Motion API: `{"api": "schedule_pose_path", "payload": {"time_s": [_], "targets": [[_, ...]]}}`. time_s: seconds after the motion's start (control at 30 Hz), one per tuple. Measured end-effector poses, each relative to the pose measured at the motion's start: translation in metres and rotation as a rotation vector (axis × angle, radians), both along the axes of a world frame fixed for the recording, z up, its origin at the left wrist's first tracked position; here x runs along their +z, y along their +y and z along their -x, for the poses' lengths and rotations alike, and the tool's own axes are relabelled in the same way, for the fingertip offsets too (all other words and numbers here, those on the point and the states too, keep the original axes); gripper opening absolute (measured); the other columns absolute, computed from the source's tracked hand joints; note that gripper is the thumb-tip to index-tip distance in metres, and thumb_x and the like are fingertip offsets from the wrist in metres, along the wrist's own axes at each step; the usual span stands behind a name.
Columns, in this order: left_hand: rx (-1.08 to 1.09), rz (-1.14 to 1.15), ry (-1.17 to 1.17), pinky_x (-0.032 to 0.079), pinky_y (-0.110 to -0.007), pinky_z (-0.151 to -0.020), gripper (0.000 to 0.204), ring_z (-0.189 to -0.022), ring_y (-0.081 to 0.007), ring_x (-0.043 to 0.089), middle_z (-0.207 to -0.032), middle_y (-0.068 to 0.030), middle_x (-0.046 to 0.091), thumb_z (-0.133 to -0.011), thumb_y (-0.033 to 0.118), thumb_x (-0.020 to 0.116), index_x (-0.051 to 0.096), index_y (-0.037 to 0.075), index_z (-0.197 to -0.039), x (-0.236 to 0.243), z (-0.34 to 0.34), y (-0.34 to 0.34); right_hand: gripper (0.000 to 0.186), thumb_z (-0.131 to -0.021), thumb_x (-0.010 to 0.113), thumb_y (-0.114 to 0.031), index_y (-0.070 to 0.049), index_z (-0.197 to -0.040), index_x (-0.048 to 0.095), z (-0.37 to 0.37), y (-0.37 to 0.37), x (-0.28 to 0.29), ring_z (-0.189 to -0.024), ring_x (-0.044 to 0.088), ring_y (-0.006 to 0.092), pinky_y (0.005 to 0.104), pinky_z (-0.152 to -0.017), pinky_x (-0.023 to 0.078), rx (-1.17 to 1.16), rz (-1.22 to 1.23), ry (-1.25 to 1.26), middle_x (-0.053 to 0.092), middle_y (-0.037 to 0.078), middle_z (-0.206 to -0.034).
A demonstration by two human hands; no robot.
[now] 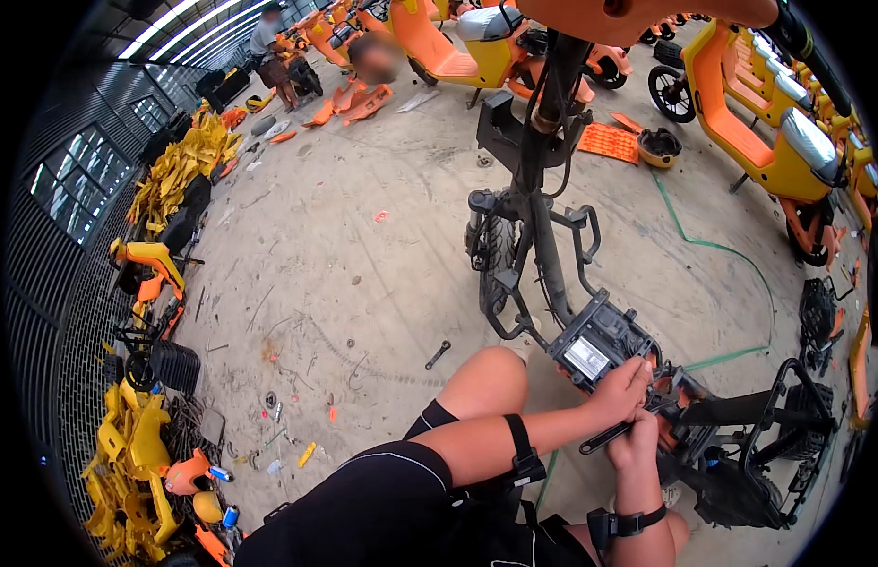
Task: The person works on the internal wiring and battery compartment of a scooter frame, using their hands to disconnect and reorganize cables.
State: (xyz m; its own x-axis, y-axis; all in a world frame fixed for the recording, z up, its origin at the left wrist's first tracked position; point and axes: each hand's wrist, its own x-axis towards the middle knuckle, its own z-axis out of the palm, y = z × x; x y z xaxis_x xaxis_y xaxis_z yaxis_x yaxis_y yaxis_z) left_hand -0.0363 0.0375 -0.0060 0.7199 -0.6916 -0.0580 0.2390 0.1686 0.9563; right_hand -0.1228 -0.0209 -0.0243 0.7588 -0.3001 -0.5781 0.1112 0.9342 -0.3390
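Observation:
A stripped black scooter frame [552,269] stands in front of me, its front wheel [498,255] and bare steering column showing. On its lower part sits a black box-like unit [590,354] with a pale label. My left hand [620,389] is closed at that unit's near right corner, and what its fingers grip is hidden. Just below, my right hand [636,442] is closed around a dark wrench [602,438], one end sticking out to the left. The two hands nearly touch, and the wrench's other end is hidden by them.
Another wrench [438,355] lies on the concrete floor. Yellow panels [127,454] and scrap are heaped along the left wall. Orange-yellow scooters [741,123] stand in rows at the right and back. A helmet [659,146] and green strap [718,244] lie beyond the frame. Two people are farther back.

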Motion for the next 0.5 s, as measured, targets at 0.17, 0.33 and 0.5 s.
{"api": "schedule_pose_path", "payload": {"time_s": [0.17, 0.33, 0.5], "targets": [[-0.008, -0.084, -0.192, 0.042, -0.028, -0.053, 0.027, -0.059, -0.0084, 0.048, -0.065, -0.0011, 0.048, -0.106, 0.028, 0.047, 0.049, 0.005, -0.093, 0.005, 0.001, -0.001, 0.032, -0.079, 0.042, 0.008, -0.003, -0.105, 0.056, -0.003, -0.006, 0.004, -0.108, 0.060, 0.0236, 0.0380, -0.099, 0.048, 0.016, -0.062, 0.066, 0.062, 0.008, -0.109], [0.029, -0.041, -0.352, 0.044, -0.031, -0.057, 0.023, -0.062, -0.0123, 0.052, -0.069, -0.0034, 0.052, -0.106, 0.025, 0.048, 0.049, 0.003, -0.096, 0.001, 0.000, -0.002, 0.033, -0.083, 0.041, 0.006, -0.003, -0.111, 0.055, 0.001, -0.011, -0.012, -0.110, 0.060, 0.0230, 0.0385, -0.099, 0.049, 0.036, -0.072, 0.033, 0.061, 0.008, -0.114], [-0.005, -0.057, -0.185, 0.044, -0.030, -0.057, 0.024, -0.063, -0.0108, 0.052, -0.069, -0.0027, 0.051, -0.106, 0.025, 0.048, 0.050, 0.003, -0.098, 0.018, -0.003, -0.001, 0.034, -0.082, 0.041, 0.005, -0.003, -0.113, 0.053, -0.005, -0.013, -0.011, -0.109, 0.061, 0.0231, 0.0389, -0.098, 0.050, 0.024, -0.027, 0.086, 0.060, 0.009, -0.115]]}}
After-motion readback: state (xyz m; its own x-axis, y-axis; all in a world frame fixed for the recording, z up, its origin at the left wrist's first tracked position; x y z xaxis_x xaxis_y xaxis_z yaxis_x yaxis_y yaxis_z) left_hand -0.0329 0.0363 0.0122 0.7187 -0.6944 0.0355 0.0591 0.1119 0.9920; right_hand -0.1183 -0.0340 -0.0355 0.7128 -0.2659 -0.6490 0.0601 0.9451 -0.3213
